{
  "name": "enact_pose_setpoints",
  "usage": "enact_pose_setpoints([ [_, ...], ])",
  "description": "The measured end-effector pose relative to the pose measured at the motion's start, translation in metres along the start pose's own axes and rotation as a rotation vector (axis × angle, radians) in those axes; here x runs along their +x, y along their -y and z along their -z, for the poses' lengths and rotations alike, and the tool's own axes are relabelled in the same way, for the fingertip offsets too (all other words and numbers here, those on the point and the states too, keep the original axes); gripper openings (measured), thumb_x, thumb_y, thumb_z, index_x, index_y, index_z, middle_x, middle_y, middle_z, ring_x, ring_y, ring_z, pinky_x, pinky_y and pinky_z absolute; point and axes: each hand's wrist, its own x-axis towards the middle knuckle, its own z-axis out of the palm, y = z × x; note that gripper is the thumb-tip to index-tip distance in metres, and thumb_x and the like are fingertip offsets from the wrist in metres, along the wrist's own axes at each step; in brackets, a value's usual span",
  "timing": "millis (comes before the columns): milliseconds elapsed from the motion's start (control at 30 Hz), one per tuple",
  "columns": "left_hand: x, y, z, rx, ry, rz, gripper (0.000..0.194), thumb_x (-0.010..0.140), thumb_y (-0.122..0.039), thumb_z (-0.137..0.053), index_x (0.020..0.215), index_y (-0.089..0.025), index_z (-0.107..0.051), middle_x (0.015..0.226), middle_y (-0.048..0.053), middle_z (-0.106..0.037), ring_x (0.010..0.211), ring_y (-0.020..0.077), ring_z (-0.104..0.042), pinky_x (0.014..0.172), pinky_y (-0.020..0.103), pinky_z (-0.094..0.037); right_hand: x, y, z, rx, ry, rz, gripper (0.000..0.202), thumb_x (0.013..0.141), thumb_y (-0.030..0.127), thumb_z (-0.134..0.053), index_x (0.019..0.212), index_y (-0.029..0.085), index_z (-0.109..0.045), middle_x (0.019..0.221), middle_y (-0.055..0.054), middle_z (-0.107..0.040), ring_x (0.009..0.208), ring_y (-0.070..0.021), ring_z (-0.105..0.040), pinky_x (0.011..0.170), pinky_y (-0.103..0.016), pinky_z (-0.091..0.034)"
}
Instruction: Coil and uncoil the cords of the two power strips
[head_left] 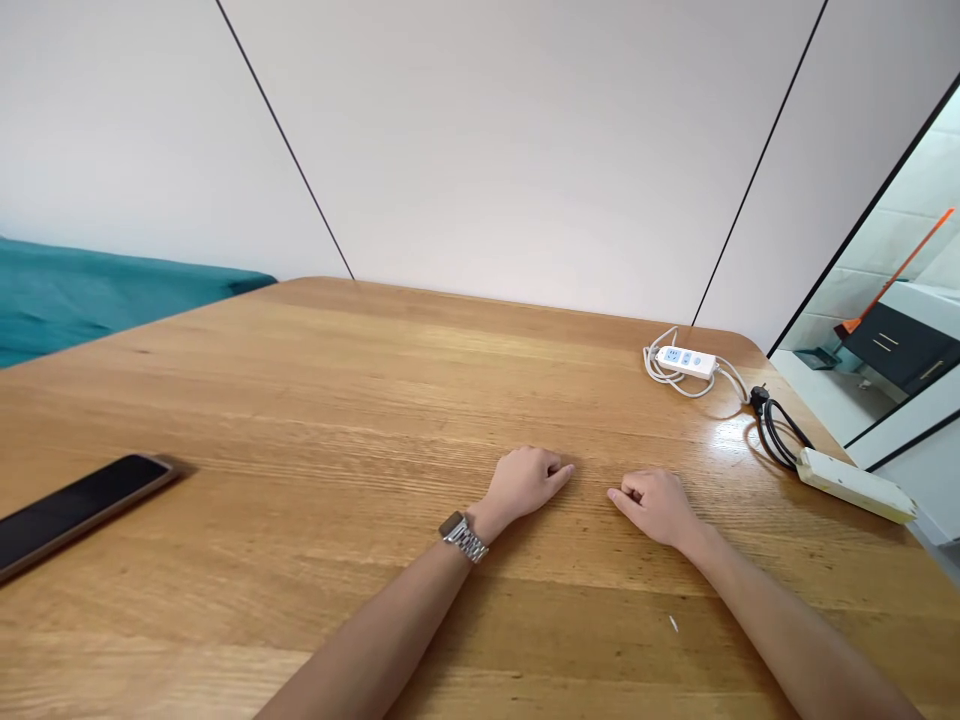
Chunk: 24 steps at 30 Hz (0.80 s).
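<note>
A rectangular wristwatch with rounded corners and a dark face (451,524) circles the left wrist, just behind the left hand (523,481). Its case has a silvery metal edge, and its silver bracelet of small metal links (472,546) is laid in neat rows, with bright glints and darker seams between them (whatever the face displays is too small to read). The left forearm (401,612) is bare behind the watch, slim at the wrist and broader toward the lower edge of view. The right hand (655,506) and wrist are bare, as is the right forearm (761,592), which has a similar smooth, widening shape. The visible fingers (555,464) and thumbs are bare too.
</note>
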Motion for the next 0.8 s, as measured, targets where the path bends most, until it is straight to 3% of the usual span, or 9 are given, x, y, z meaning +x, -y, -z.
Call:
enact_pose_setpoints([
  [133, 0.000, 0.000, 0.000, -0.016, 0.004, 0.009, 0.043, 0.089, -0.043, -0.045, 0.054, -0.019, -0.053, 0.060, 0.004, -0.060, 0.059, 0.0173, -0.055, 0.055, 0.028, -0.022, 0.010, -0.029, 0.005, 0.038, -0.214, -0.140, 0.035, 0.089, 0.040, -0.045, 0.065, 0.022, -0.063, 0.070, -0.003, -0.067, 0.065, -0.0172, -0.057, 0.061, -0.028, -0.036],
  [267, 0.000, -0.001, 0.000, -0.021, 0.005, 0.021, 0.041, 0.089, -0.043, -0.046, 0.057, -0.020, -0.056, 0.062, 0.004, -0.062, 0.062, 0.0182, -0.057, 0.056, 0.027, -0.024, 0.022, -0.092, 0.024, -0.053, -0.454, -0.357, 0.031, 0.083, 0.031, -0.042, 0.086, 0.019, -0.070, 0.099, -0.012, -0.069, 0.099, -0.0258, -0.058, 0.087, -0.036, -0.042],
  [433, -0.001, -0.004, 0.002, -0.027, 0.003, 0.034, 0.039, 0.089, -0.041, -0.046, 0.058, -0.020, -0.057, 0.062, 0.004, -0.061, 0.062, 0.0179, -0.056, 0.056, 0.027, -0.024, 0.020, -0.152, 0.044, -0.303, -0.539, -0.704, 0.050, 0.084, 0.033, -0.042, 0.123, 0.006, -0.058, 0.131, -0.025, -0.053, 0.123, -0.0384, -0.044, 0.098, -0.049, -0.035],
  [567, -0.001, -0.004, 0.002, -0.057, -0.003, 0.040, 0.039, 0.088, -0.041, -0.047, 0.056, -0.019, -0.054, 0.060, 0.003, -0.060, 0.059, 0.0158, -0.054, 0.055, 0.028, -0.023, 0.017, -0.160, 0.046, -0.344, -0.554, -0.873, 0.058, 0.083, 0.037, -0.046, 0.128, 0.002, -0.051, 0.131, -0.031, -0.049, 0.124, -0.0428, -0.042, 0.095, -0.053, -0.034],
  [667, -0.001, -0.002, 0.000, -0.053, -0.012, 0.019, 0.040, 0.088, -0.041, -0.046, 0.055, -0.019, -0.053, 0.058, 0.002, -0.058, 0.057, 0.0154, -0.053, 0.055, 0.028, -0.021, 0.015, -0.160, 0.052, -0.318, -0.547, -0.846, 0.050, 0.084, 0.041, -0.045, 0.122, 0.010, -0.059, 0.125, -0.025, -0.057, 0.116, -0.0408, -0.047, 0.092, -0.052, -0.035],
  [800, -0.001, -0.003, 0.001, -0.033, -0.005, 0.042, 0.039, 0.089, -0.040, -0.045, 0.057, -0.019, -0.053, 0.059, 0.003, -0.058, 0.058, 0.0165, -0.053, 0.055, 0.028, -0.021, 0.005, -0.171, 0.065, -0.484, -0.778, -0.790, 0.052, 0.084, 0.046, -0.048, 0.126, 0.015, -0.056, 0.134, -0.022, -0.050, 0.123, -0.0402, -0.041, 0.094, -0.053, -0.031],
])
